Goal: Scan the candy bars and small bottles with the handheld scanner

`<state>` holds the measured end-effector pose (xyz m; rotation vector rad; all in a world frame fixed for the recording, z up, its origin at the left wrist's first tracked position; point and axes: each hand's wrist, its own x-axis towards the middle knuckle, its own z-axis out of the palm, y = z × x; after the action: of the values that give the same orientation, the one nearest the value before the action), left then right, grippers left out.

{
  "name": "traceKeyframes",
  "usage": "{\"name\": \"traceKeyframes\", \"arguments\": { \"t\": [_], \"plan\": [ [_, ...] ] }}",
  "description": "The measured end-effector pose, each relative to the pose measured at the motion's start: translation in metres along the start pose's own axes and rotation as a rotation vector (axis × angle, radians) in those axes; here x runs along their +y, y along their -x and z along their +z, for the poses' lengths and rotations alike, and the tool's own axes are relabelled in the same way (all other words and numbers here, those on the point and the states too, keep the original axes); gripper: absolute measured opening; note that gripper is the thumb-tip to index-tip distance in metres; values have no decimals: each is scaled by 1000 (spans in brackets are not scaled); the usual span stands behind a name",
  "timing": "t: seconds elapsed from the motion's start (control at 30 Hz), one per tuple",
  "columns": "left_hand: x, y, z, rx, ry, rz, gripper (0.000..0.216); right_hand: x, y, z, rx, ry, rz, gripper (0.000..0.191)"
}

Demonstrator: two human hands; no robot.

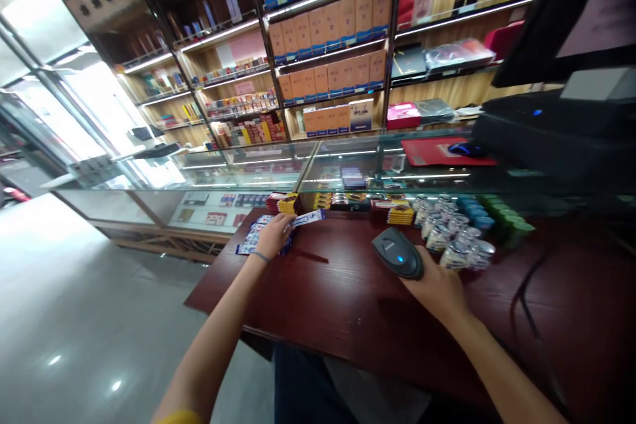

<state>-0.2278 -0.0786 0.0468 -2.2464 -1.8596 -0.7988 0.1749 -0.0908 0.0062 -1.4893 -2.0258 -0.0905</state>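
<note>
My left hand is closed around one end of a slim blue-and-white packet, which points to the right just above the dark red wooden counter. Beneath and beside that hand lies a pile of similar blue-and-white packets, partly covered by it. In my right hand is a dark barcode scanner with a lit blue light, held over the counter's right half. The fingers under the scanner are hidden. Any print on the packets is too small to read.
Several cans stand right of the scanner, with yellow packs beside them and more yellow packs farther left. A glass display case borders the counter's back. A black cable runs at right, below a monitor.
</note>
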Motion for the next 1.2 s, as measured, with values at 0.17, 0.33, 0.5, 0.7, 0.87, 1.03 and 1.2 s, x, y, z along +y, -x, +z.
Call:
{"name": "traceKeyframes", "arguments": {
  "t": [0.17,0.33,0.5,0.7,0.87,1.03,1.2],
  "plan": [
    [-63,25,-26,-79,-142,2,33,-7,2,14,-2,-7,-134,31],
    [-105,40,-27,-131,-95,-2,33,-7,4,21,25,20,-186,33],
    [-117,47,-20,-168,-60,-7,36,-5,3,21,57,41,-194,31],
    [-119,47,-16,-216,-100,-17,40,-2,2,22,59,34,-190,33],
    [-117,48,-17,-205,-101,-34,40,-5,0,19,23,35,-156,34],
    [-98,44,-16,-122,-67,-12,37,-8,-2,11,9,37,-138,34],
    [-56,23,4,24,26,52,36,-3,-6,1,26,27,-86,29]
  ]
}}
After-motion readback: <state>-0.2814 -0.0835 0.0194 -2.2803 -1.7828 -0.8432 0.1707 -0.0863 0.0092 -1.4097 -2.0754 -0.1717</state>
